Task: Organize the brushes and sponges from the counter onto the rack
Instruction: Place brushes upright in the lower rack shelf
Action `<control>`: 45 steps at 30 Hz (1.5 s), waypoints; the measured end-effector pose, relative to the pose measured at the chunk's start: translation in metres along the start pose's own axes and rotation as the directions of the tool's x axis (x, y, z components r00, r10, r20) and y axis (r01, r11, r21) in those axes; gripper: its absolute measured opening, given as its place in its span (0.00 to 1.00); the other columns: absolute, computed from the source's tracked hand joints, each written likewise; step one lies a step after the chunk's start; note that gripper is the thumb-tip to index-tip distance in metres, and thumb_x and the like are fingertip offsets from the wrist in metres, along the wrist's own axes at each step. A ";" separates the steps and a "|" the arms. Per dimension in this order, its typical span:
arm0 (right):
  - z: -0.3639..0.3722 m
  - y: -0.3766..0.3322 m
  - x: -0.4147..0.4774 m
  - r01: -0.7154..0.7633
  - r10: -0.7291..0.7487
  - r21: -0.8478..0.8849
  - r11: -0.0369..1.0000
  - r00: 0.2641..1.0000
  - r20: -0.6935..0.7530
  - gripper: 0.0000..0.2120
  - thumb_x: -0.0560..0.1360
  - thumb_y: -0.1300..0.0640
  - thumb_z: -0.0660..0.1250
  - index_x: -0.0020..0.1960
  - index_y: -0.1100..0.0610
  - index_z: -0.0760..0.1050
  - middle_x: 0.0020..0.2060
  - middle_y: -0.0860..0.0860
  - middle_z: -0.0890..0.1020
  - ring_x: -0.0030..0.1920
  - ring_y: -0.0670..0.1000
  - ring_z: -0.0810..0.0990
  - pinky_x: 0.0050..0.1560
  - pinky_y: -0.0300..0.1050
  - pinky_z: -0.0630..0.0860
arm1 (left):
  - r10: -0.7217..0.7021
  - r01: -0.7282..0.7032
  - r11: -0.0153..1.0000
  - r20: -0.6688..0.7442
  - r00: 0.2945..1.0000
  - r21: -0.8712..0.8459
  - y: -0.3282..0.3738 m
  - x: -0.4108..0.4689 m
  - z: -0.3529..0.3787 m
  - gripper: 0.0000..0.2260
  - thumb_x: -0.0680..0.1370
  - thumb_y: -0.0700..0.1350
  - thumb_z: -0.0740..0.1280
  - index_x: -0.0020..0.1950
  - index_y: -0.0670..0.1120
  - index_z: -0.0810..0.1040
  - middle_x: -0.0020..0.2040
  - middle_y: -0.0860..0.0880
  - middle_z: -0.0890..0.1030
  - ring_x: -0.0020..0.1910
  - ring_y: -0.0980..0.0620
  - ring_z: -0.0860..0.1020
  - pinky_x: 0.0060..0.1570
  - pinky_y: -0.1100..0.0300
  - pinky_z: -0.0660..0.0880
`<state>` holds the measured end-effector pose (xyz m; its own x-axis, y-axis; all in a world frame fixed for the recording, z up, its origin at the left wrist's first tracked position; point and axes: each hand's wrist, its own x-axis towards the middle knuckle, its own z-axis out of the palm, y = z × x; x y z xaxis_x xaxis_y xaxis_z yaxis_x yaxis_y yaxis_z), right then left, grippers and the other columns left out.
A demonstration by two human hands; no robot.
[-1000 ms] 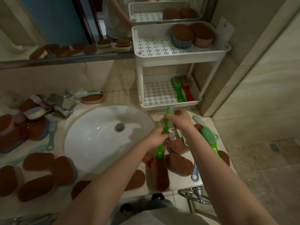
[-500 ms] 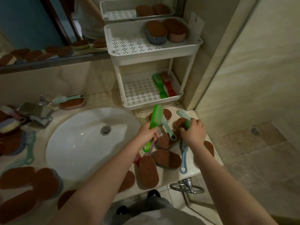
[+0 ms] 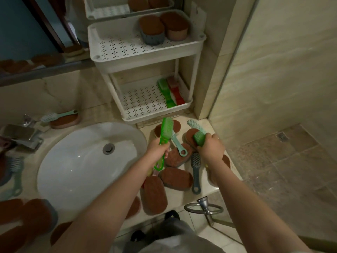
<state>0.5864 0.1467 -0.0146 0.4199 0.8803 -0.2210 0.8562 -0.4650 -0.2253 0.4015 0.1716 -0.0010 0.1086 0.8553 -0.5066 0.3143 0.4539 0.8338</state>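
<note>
Gripped with the left hand the handle of a clear green brush, bristle head raised over the counter just in front of the rack. Curled the right hand round a second green brush down among the sponges, near the left but not touching it. Judged the step as gathering brushes for the lower shelf. Needed, to do it well, a straight lift of that brush clear of the brown sponge beneath it and the mint brush just beside it, dragging neither toward the edge. Needed then a low entry under the top tray and a flat lay beside those already stowed, heads the same way. Noted between the hands a teal brush lying across a sponge, and a grey brush nearer the counter edge. Found in the lower tier a stowed green brush and a red brush, side by side against the right wall. Found in the upper tier a grey-bodied sponge and a pink-bodied sponge, touching, in the back right corner.
</note>
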 end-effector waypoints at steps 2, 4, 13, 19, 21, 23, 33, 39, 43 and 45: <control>-0.002 -0.003 -0.001 0.020 -0.019 0.074 0.997 1.000 -0.012 0.24 0.71 0.49 0.69 0.62 0.58 0.69 0.56 0.57 0.73 0.54 0.60 0.76 0.47 0.50 0.73 | 0.015 -0.015 1.000 -0.011 1.000 -0.025 0.002 0.001 0.002 0.07 0.78 0.36 0.61 0.40 0.42 0.72 0.31 0.45 0.73 0.28 0.51 0.71 0.30 0.60 0.71; -0.008 -0.011 -0.001 0.045 -0.041 0.183 0.982 0.999 -0.027 0.25 0.71 0.48 0.68 0.64 0.58 0.68 0.57 0.57 0.73 0.54 0.60 0.76 0.44 0.48 0.71 | 0.033 -0.035 0.999 -0.037 0.999 -0.036 0.007 0.001 0.002 0.05 0.78 0.36 0.61 0.42 0.40 0.72 0.30 0.45 0.72 0.26 0.52 0.71 0.28 0.61 0.71; -0.037 -0.103 0.027 0.106 -0.157 0.617 0.780 0.987 0.029 0.27 0.74 0.47 0.68 0.69 0.56 0.66 0.60 0.56 0.78 0.61 0.58 0.76 0.57 0.48 0.72 | 0.095 -0.115 0.990 -0.225 0.970 -0.077 0.032 0.006 -0.036 0.09 0.77 0.34 0.62 0.38 0.45 0.71 0.29 0.46 0.74 0.21 0.57 0.72 0.26 0.63 0.72; -0.056 -0.174 0.075 -0.035 -0.193 0.812 0.583 0.965 0.180 0.28 0.73 0.67 0.68 0.70 0.64 0.62 0.61 0.58 0.74 0.63 0.56 0.74 0.57 0.44 0.71 | 0.050 -0.097 0.985 -0.307 0.950 -0.141 0.055 0.025 -0.071 0.06 0.76 0.33 0.61 0.41 0.42 0.71 0.29 0.46 0.73 0.26 0.51 0.72 0.27 0.62 0.71; -0.055 -0.193 0.094 -0.029 -0.201 0.785 0.619 0.960 0.193 0.29 0.72 0.69 0.67 0.70 0.66 0.59 0.63 0.60 0.73 0.64 0.58 0.73 0.58 0.45 0.71 | 0.047 -0.107 0.980 -0.328 0.944 -0.166 0.059 0.034 -0.077 0.07 0.76 0.33 0.61 0.41 0.42 0.71 0.29 0.45 0.73 0.25 0.50 0.71 0.27 0.60 0.69; -0.052 -0.206 0.113 -0.002 -0.204 0.742 0.670 0.961 0.187 0.27 0.72 0.70 0.66 0.69 0.66 0.61 0.63 0.62 0.73 0.64 0.59 0.74 0.57 0.46 0.73 | 0.050 -0.119 0.976 -0.344 0.938 -0.184 0.062 0.042 -0.082 0.10 0.76 0.33 0.62 0.38 0.44 0.70 0.29 0.44 0.73 0.26 0.50 0.71 0.26 0.60 0.69; -0.011 -0.231 0.168 0.149 -0.241 0.444 0.883 0.957 0.160 0.18 0.77 0.64 0.62 0.66 0.61 0.63 0.60 0.58 0.73 0.59 0.55 0.76 0.54 0.42 0.74 | 0.035 -0.116 0.972 -0.362 0.931 -0.204 0.061 0.069 -0.089 0.10 0.77 0.34 0.62 0.38 0.45 0.70 0.31 0.44 0.74 0.28 0.48 0.73 0.33 0.56 0.72; 0.005 -0.226 0.166 0.324 -0.358 0.280 0.904 0.930 0.078 0.23 0.77 0.65 0.60 0.71 0.63 0.60 0.62 0.60 0.73 0.57 0.58 0.77 0.56 0.48 0.75 | 0.034 -0.118 0.970 -0.356 0.934 -0.215 0.064 0.072 -0.086 0.10 0.77 0.34 0.62 0.37 0.45 0.69 0.29 0.45 0.73 0.26 0.49 0.72 0.32 0.58 0.71; 0.005 -0.207 0.148 0.438 -0.431 0.200 0.877 0.899 -0.076 0.19 0.75 0.65 0.62 0.65 0.62 0.68 0.55 0.60 0.78 0.52 0.60 0.79 0.46 0.48 0.75 | 0.034 -0.124 0.963 -0.350 0.936 -0.239 0.066 0.070 -0.087 0.10 0.76 0.33 0.62 0.37 0.44 0.69 0.29 0.45 0.73 0.26 0.49 0.71 0.32 0.57 0.71; 0.006 -0.196 0.138 0.553 -0.551 0.042 0.832 0.833 -0.045 0.20 0.75 0.62 0.62 0.66 0.60 0.69 0.60 0.59 0.76 0.57 0.59 0.77 0.51 0.49 0.75 | 0.033 -0.123 0.962 -0.344 0.939 -0.245 0.065 0.069 -0.088 0.10 0.77 0.33 0.62 0.37 0.44 0.69 0.29 0.45 0.73 0.26 0.50 0.71 0.31 0.57 0.71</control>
<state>0.4751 0.3590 -0.0071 -0.1082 0.9940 -0.0174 0.9321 0.0953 -0.3494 0.3462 0.2818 0.0377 -0.2120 0.9034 -0.3728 0.0582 0.3925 0.9179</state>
